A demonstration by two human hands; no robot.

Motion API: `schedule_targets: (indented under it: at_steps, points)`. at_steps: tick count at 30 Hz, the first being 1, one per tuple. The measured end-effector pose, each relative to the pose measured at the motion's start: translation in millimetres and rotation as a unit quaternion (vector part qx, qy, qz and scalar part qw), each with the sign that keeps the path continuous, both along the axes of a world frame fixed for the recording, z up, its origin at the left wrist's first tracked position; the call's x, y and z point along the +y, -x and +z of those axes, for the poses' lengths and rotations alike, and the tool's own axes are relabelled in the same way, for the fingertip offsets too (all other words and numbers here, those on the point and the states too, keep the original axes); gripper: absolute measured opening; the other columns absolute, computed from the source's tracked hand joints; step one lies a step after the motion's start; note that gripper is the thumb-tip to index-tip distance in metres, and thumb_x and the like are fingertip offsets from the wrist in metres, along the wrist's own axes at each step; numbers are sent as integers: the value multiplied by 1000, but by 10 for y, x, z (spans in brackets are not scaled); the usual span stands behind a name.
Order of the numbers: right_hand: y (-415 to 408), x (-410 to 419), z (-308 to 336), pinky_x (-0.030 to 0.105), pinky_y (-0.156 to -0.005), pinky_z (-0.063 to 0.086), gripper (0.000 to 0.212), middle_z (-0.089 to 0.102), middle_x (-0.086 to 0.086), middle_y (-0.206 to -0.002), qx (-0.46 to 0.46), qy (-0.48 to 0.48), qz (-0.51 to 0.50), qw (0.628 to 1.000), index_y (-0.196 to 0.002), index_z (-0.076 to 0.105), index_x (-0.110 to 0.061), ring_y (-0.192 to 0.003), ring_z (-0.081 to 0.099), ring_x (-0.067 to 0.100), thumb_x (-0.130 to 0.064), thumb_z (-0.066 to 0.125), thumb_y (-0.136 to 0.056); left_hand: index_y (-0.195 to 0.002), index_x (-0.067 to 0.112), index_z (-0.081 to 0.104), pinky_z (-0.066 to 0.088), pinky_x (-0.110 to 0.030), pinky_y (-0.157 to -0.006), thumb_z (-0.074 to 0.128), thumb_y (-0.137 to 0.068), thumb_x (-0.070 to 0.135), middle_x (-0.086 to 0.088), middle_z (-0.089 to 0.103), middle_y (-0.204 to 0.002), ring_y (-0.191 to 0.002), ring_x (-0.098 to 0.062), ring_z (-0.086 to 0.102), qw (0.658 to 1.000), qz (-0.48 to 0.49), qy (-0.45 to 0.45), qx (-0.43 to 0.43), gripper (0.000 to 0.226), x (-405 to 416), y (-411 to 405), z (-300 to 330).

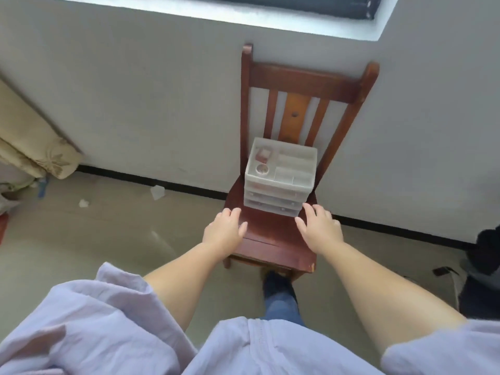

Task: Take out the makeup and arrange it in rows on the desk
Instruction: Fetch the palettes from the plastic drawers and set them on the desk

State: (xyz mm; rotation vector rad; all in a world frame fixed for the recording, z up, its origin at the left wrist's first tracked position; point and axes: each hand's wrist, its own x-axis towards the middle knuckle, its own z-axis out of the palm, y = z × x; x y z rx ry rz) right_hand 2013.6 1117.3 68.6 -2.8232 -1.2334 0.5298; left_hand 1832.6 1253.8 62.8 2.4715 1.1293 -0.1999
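A translucent white makeup organiser (278, 182) with drawers stands on the seat of a red-brown wooden chair (270, 239). Its open top tray holds a small pink box (263, 155) and a round jar (262, 169); the drawers' contents are too blurred to tell. My left hand (224, 231) hovers over the seat, fingers spread, just left of the organiser's front. My right hand (320, 230) is stretched out with spread fingers just right of the front. Neither hand touches the organiser or holds anything.
The chair stands against a grey wall under a window ledge (216, 9). A beige curtain (29, 142) hangs at the left. Scraps of paper (157, 191) lie on the floor. A dark object (484, 272) sits at the right edge. My foot (278, 290) is below the chair.
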Motion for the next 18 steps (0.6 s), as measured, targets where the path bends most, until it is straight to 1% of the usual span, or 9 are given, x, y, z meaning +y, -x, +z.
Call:
schedule_targets:
  at_steps: [3,6,9,11,13,16,18]
  points:
    - [-643,696,-84,42,-101,36,49,39,9,-143,7,-11,63,998,-144,29,-15,-129,38,28,-38,32,-100,-133,15,39,44,-40,-83,37,-98,35,-7,47,-124,-116,-25,45,999,44,27,-14,40,419,-592,-115]
    - [-1143,1350,-166,41,-96,41,42,44,11,-137,39,-16,130,991,-139,38,-11,-121,45,30,-22,39,-99,-131,13,40,45,-41,-84,39,-98,33,-9,48,-120,-114,-27,47,995,75,57,-26,39,721,-1175,-194]
    - [-1500,1944,-335,42,-89,45,37,48,12,-131,72,-17,193,978,-133,44,-9,-114,50,32,-11,42,-96,-133,12,40,46,-43,-87,41,-96,28,-11,47,-125,-116,-29,46,990,105,81,-39,40,979,-1689,-311]
    - [-1654,2273,-478,42,-90,46,37,47,13,-132,87,-11,221,971,-131,46,-8,-115,49,33,-7,42,-94,-130,11,43,46,-46,-87,43,-95,25,-12,46,-125,-117,-31,45,987,124,87,-45,37,1122,-1948,-420]
    - [-1737,2533,-617,40,-95,44,40,42,13,-138,103,1,234,967,-135,42,-10,-120,46,31,-9,40,-96,-125,9,45,47,-46,-84,44,-95,23,-12,46,-122,-116,-30,44,988,129,76,-32,33,1230,-2121,-547]
    - [-1786,2781,-831,40,-103,38,47,33,10,-147,119,32,228,966,-144,30,-15,-130,38,29,-23,38,-98,-128,7,44,44,-40,-84,45,-95,22,-12,46,-122,-117,-29,43,991,118,62,6,35,1340,-2254,-724]
    - [-1774,2872,-982,40,-107,33,48,35,10,-146,104,38,218,970,-142,33,-15,-132,36,29,-36,37,-98,-130,8,41,43,-38,-83,48,-94,24,-12,44,-124,-119,-29,42,989,124,65,37,40,1379,-2290,-813]
